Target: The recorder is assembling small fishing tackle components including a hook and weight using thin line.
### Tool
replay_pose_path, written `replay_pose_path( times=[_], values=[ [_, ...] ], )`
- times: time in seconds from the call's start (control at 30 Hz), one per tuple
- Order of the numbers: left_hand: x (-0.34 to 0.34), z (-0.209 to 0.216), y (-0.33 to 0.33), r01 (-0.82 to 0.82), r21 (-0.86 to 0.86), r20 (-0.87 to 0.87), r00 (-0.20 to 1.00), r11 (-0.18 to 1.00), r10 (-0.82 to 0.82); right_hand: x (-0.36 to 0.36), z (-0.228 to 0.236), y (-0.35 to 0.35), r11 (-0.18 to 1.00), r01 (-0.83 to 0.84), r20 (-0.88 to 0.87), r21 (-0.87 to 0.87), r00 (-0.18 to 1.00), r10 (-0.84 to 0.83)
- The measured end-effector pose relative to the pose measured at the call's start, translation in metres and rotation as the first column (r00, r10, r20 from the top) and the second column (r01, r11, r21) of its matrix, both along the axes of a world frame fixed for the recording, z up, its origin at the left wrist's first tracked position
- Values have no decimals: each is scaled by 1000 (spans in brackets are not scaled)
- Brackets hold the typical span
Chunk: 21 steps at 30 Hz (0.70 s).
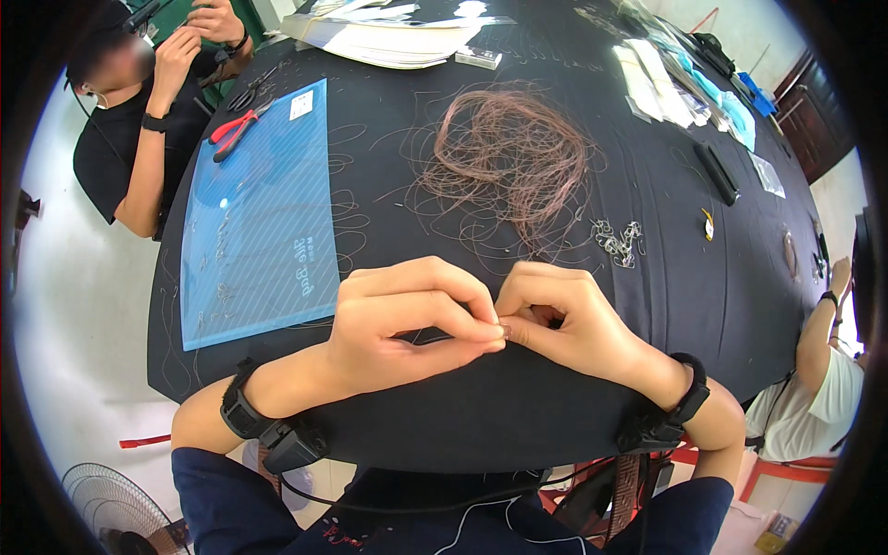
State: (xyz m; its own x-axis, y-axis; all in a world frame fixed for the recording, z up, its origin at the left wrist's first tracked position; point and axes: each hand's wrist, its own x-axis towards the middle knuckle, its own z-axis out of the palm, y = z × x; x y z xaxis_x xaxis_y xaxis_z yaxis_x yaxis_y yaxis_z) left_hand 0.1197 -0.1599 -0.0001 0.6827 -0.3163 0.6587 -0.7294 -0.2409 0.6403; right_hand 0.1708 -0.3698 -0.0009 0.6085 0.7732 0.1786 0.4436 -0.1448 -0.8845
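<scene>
Over the near part of the black-covered table, my left hand (407,319) and my right hand (578,319) meet with their fingertips touching. Thumb and forefinger are pinched together on each hand. Whatever lies between them is too small to make out. Just beyond the hands spreads a loose tangle of thin brown line (509,157), with strands curling out toward me. A small heap of silvery metal pieces (617,242) sits to the right of it, near my right hand.
To the left lies a blue zip pouch (259,222), with red-handled pliers (239,129) at its far edge. White card strips (388,42) are stacked at the back. A black bar-shaped case (717,173) rests at right. Co-workers sit at left (139,157) and right (805,398).
</scene>
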Motion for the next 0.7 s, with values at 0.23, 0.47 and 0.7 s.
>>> replay_pose_path(
  times=[0.23, 0.47, 0.7],
  values=[
    [0, 3, -2, 51, 33, -6, 999, 998, -51, 4, -11, -1, 981, 127, -107, 146, 988, -112],
    [0, -1, 1, -2, -10, -27, 1000, 1000, 2, 2, 1, -8, 947, 139, -375, 291, 927, -21],
    [-1, -3, 1, -140, -31, -60, 989, 990, 138, -1, -2, -9, 894, 84, -105, 439, 994, -42]
  ],
)
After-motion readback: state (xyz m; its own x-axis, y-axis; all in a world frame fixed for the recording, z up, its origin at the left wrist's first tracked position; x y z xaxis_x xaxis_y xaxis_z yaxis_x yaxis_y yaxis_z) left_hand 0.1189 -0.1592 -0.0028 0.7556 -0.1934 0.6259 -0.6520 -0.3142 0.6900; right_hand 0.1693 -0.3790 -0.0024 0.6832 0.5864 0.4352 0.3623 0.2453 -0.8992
